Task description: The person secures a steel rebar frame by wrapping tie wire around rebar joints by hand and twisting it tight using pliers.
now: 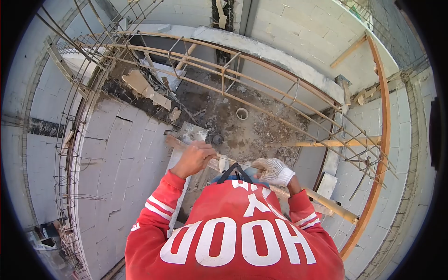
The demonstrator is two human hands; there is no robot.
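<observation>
My left hand [193,158] is bare and held out in front of my waist. Its fingers are curled, and what is in them, if anything, is hidden. Just right of its fingertips is a small whitish thing [224,163] that I cannot identify. A knitted white work glove covers my right hand [275,171], whose fingers bend in toward the middle of my body. I cannot make out what it grips. Between the hands, a black strap [238,171] forms a peak at the hem of my red hoodie [233,219].
Below me is a rubble-strewn floor with a round white pipe end [241,113]. A rebar cage [224,72] spans the space ahead. A wooden beam [383,116] curves along the right, and a block wall [121,163] stands at left. Broken boards [145,88] lie ahead-left.
</observation>
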